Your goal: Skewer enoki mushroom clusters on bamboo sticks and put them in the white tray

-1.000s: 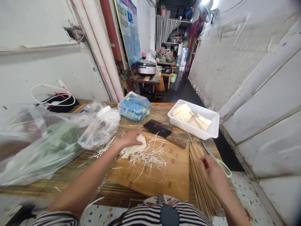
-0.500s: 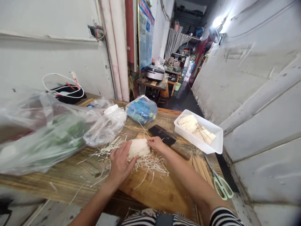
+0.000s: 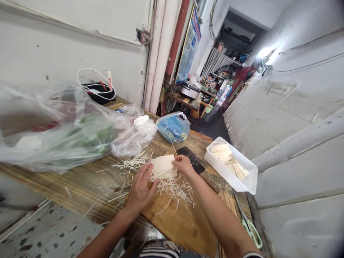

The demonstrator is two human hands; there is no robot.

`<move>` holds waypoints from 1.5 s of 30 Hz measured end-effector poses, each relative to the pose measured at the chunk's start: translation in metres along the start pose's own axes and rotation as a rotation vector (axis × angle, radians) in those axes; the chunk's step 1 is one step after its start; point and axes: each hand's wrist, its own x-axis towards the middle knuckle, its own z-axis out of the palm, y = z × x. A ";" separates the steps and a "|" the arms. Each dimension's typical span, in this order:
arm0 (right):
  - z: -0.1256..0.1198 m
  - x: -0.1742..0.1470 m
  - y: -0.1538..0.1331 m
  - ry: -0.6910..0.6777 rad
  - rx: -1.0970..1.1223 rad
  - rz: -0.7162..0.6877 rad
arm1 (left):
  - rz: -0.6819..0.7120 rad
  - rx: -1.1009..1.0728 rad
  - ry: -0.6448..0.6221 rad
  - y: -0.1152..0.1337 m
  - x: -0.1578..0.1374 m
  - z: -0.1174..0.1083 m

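Note:
A flat bundle of pale enoki mushrooms (image 3: pixel 163 167) lies on the wooden cutting board (image 3: pixel 180 220) in front of me. My left hand (image 3: pixel 142 188) is at the bundle's left edge, thumb and fingers spread, fingertips touching the mushrooms. At the right end, my right hand (image 3: pixel 184 165) pinches a thin bamboo skewer (image 3: pixel 173 146), whose far part sticks up and away from me. Where the skewer meets the mushrooms is hidden by my fingers. Loose enoki strands (image 3: pixel 176 190) are strewn along the near side, and more enoki pieces (image 3: pixel 135 161) lie to the left.
A white plastic tub (image 3: pixel 248 181) holding skewered enoki stands at right. Near it lie a dark cleaver blade (image 3: pixel 191 159), bamboo skewers (image 3: pixel 227 200) and green-handled scissors (image 3: pixel 251 231). Plastic bags (image 3: pixel 83 139) fill the left side; a blue-filled bag (image 3: pixel 173 129) sits at the back.
The camera view has tilted and shifted left. My left hand has drawn back from over the mushrooms to their left edge. My right hand stays at the right end with the skewer.

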 end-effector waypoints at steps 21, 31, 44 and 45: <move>-0.091 -0.088 -0.112 -0.225 -0.069 -0.558 | -0.052 -0.679 -0.830 0.046 0.129 -0.072; -0.125 -0.115 -0.101 -0.127 -0.006 -0.532 | -0.435 -1.014 -0.806 0.111 0.106 -0.038; -0.196 -0.209 0.010 0.311 -0.443 -0.768 | -0.872 -1.320 -0.800 0.128 0.103 -0.043; -0.195 -0.214 0.014 0.344 -0.499 -0.773 | -0.886 -1.318 -0.800 0.128 0.103 -0.042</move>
